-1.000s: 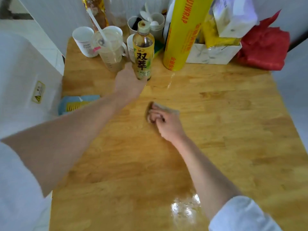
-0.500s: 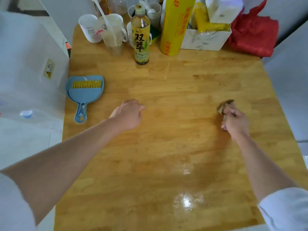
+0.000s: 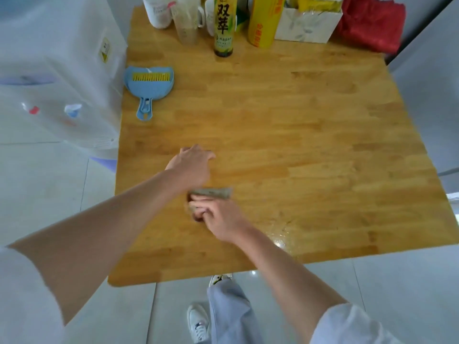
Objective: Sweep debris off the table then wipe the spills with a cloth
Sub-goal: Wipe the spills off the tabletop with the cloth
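While the right hand [image 3: 218, 217] bunches its curled fingers over the cloth [image 3: 213, 192], that cloth lies crumpled on the wooden tabletop [image 3: 298, 145] toward the near edge, a small greyish-brown wad with one flat corner poking out beyond the fingers. The left hand [image 3: 192, 165] rests just behind it, palm down, fingers loosely together, holding nothing. A wet sheen [image 3: 280, 234] glints to the right. A blue dustpan [image 3: 148, 84] sits at the left edge.
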Demonstrator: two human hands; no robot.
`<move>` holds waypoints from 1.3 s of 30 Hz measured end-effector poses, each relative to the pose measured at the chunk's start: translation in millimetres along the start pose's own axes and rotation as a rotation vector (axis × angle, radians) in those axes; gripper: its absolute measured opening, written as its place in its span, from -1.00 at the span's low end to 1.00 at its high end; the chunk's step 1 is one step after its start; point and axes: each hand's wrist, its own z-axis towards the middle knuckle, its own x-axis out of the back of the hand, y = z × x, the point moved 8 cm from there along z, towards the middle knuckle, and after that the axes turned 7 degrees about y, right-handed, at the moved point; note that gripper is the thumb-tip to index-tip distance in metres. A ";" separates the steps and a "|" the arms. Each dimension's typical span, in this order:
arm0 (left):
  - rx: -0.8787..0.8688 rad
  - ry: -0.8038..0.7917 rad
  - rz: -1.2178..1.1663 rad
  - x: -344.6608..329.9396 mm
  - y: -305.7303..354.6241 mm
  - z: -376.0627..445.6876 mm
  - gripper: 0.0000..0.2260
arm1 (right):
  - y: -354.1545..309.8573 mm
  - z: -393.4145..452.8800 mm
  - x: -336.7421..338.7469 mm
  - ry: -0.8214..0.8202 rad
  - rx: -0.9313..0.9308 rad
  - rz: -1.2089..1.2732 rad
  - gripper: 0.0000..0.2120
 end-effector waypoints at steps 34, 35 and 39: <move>-0.159 0.075 -0.145 -112.9 322.6 -38.9 -0.56 | 300.0 -264.3 301.4 0.437 -0.596 0.144 -0.45; -0.221 0.058 -0.163 -119.2 354.2 -32.5 -0.51 | 312.1 -276.4 315.3 0.453 -0.617 0.155 -0.47; -0.479 -0.021 -0.157 -141.3 457.7 -21.6 -0.40 | 322.1 -286.2 334.5 0.426 -0.598 0.164 -0.60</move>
